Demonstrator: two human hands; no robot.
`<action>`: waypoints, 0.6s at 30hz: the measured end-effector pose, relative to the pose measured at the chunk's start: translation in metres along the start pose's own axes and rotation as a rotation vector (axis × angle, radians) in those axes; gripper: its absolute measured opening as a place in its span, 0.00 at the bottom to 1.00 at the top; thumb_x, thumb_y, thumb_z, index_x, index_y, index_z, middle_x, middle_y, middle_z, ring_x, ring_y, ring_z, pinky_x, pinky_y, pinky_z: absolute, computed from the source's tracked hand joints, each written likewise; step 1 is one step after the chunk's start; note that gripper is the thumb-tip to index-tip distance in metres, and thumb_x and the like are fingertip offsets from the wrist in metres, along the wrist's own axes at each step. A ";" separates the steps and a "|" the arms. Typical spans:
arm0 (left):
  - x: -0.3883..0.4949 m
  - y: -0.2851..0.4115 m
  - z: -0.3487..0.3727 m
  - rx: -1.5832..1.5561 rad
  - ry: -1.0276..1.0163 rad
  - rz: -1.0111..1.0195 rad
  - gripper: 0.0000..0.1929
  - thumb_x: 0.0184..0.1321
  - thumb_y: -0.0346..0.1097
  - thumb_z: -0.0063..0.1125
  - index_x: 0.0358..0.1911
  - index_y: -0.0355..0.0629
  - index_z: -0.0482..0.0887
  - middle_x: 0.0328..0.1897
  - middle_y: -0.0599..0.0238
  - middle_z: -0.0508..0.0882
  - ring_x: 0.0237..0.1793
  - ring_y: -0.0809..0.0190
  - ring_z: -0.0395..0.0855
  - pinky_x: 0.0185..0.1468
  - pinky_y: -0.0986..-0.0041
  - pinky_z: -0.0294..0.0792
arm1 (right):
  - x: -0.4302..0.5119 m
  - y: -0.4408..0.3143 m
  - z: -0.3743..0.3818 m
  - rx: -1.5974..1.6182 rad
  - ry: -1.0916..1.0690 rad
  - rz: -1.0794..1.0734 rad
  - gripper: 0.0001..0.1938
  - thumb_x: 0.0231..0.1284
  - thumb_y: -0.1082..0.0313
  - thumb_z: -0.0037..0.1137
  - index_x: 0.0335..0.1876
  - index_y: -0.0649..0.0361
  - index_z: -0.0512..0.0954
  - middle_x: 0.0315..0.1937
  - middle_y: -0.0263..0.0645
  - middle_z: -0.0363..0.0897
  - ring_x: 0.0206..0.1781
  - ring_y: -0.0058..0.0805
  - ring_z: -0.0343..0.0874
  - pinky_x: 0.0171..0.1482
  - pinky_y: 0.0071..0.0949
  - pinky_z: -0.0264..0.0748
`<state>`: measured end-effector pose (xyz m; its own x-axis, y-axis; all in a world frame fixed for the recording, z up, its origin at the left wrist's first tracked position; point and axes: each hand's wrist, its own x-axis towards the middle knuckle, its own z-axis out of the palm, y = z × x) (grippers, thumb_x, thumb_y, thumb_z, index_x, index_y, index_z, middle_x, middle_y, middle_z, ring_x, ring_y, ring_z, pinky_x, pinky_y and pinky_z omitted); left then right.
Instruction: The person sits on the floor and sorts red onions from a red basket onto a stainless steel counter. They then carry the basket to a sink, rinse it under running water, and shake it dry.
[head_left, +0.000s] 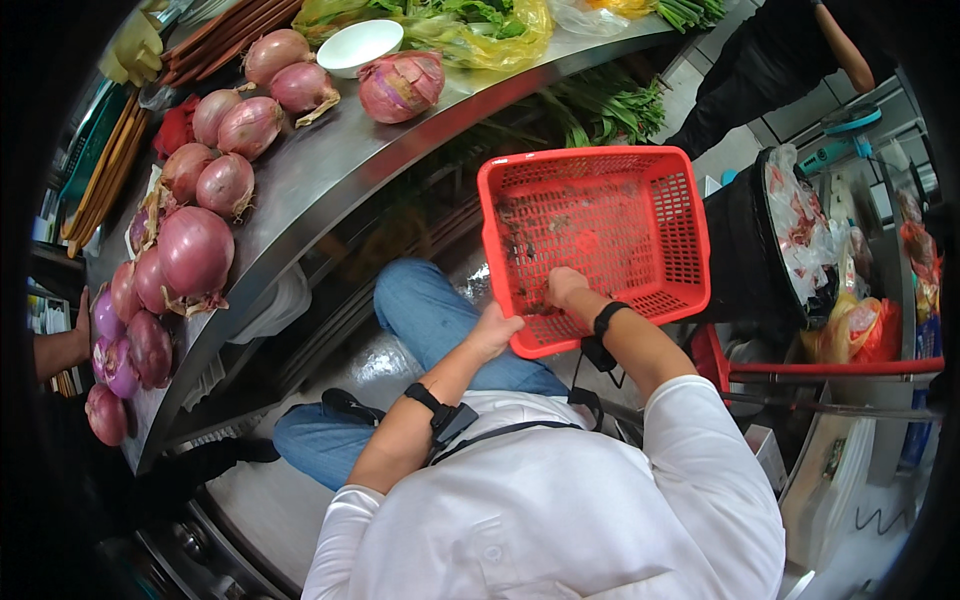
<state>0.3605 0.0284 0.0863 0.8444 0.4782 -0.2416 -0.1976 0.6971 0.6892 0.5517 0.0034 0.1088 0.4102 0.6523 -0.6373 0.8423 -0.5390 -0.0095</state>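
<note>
A red plastic basket (611, 217) with slotted walls is tilted in front of me, its inside turned towards me. Dark dirt and dry scraps cling to its bottom and left side. My left hand (496, 330) grips the rim at its near left corner. Inside the basket is my right hand (568, 286), fingers curled close to the dirty slots; whether it pinches any scraps is hidden. To the left, several red onions (196, 251) lie in a row along a stainless steel counter (315, 169). One larger onion (401, 86) with peeling skin rests near the counter's edge.
A white bowl (360, 46) and leafy greens in a yellow bag (517, 37) stand on the counter. At right is a black-lined bin (799, 225) holding plastic bags. One person (780, 60) stands at upper right; another person's hand (81, 330) touches the counter's left end.
</note>
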 end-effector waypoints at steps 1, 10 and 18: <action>-0.001 0.000 -0.001 -0.001 0.002 0.004 0.24 0.49 0.14 0.46 0.53 0.34 0.74 0.50 0.60 0.81 0.50 0.59 0.81 0.56 0.67 0.73 | 0.000 0.003 -0.007 0.012 0.020 -0.003 0.14 0.54 0.61 0.58 0.43 0.59 0.83 0.45 0.47 0.82 0.49 0.45 0.81 0.50 0.40 0.79; 0.001 0.001 0.002 -0.030 0.020 -0.015 0.25 0.48 0.13 0.46 0.53 0.35 0.74 0.50 0.61 0.81 0.50 0.59 0.80 0.55 0.68 0.73 | 0.019 0.066 -0.014 -0.024 0.309 -0.099 0.14 0.53 0.56 0.57 0.26 0.59 0.83 0.28 0.49 0.82 0.37 0.46 0.83 0.41 0.43 0.79; -0.002 0.007 0.005 -0.022 0.007 -0.015 0.27 0.48 0.13 0.45 0.57 0.35 0.72 0.52 0.61 0.79 0.52 0.60 0.79 0.57 0.69 0.71 | 0.025 0.048 0.020 -0.125 0.262 -0.164 0.13 0.54 0.58 0.56 0.36 0.60 0.81 0.37 0.49 0.83 0.42 0.45 0.83 0.45 0.42 0.79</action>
<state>0.3596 0.0299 0.0949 0.8439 0.4712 -0.2563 -0.1963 0.7159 0.6700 0.5948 -0.0169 0.0771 0.3282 0.8483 -0.4155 0.9342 -0.3566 0.0097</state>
